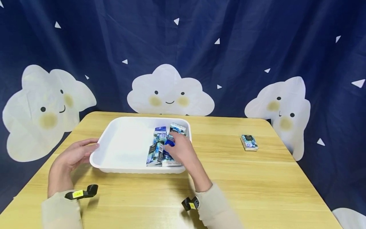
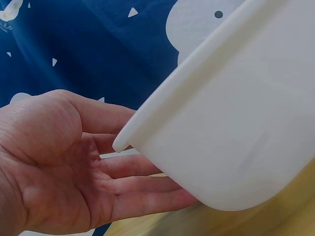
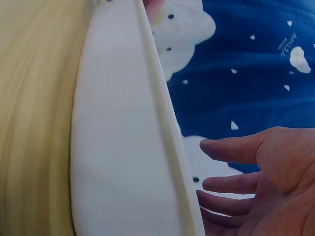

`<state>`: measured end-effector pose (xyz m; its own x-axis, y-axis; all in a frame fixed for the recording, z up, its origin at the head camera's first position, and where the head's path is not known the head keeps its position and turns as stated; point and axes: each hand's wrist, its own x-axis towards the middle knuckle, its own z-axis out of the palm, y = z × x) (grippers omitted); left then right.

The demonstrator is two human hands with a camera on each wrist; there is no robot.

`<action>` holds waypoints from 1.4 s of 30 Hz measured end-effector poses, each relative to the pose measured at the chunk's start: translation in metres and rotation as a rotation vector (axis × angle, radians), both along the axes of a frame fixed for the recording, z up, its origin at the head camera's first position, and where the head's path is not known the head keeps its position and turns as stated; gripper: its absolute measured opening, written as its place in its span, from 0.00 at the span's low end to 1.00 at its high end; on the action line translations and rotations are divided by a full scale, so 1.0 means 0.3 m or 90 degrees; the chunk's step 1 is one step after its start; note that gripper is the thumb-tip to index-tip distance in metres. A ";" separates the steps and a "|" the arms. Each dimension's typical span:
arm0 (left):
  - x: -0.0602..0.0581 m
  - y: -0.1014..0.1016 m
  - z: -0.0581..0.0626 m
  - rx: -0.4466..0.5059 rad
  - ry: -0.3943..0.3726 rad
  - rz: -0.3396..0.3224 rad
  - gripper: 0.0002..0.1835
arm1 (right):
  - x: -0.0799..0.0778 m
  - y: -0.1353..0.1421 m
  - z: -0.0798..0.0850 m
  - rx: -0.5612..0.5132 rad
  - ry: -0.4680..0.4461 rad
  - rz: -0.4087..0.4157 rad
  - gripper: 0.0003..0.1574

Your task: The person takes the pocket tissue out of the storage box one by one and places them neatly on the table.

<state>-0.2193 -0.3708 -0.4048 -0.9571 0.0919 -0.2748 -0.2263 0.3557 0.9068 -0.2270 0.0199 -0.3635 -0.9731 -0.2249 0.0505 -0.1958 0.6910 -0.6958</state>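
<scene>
A white plastic tray [image 1: 128, 143] stands on the table, with several small packs [image 1: 155, 154] in blue floral print, like pocket tissues, gathered at its right end. My left hand [image 1: 77, 152] holds the tray's left corner. In the left wrist view, the thumb of that left hand [image 2: 64, 167] meets the rim and the fingers reach along the outer wall. My right hand [image 1: 183, 151] is over the packs inside the tray's right end. Seen from the right wrist, the right hand [image 3: 266, 182] has its fingers extended and spread, with nothing visible between them; the tray wall [image 3: 123, 123] hides the packs.
One more floral pack [image 1: 249, 142] lies alone on the wooden table [image 1: 257, 184], to the right of the tray. Behind the table hangs a dark blue curtain [image 1: 94, 41] with smiling clouds and small white triangles.
</scene>
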 end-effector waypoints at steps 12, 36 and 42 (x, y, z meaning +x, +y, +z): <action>0.002 0.004 0.003 0.007 -0.004 0.008 0.39 | 0.031 -0.108 -0.027 0.042 -0.014 0.044 0.52; 0.005 0.008 0.006 0.011 0.000 0.007 0.39 | 0.027 -0.114 -0.035 0.136 -0.066 0.083 0.61; 0.005 0.004 0.004 0.020 -0.003 0.006 0.39 | 0.025 -0.112 -0.040 0.121 -0.068 0.084 0.60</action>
<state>-0.2179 -0.3695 -0.4037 -0.9566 0.0908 -0.2769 -0.2343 0.3254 0.9161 -0.2196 -0.0136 -0.3754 -0.9319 -0.3466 -0.1066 -0.2258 0.7847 -0.5773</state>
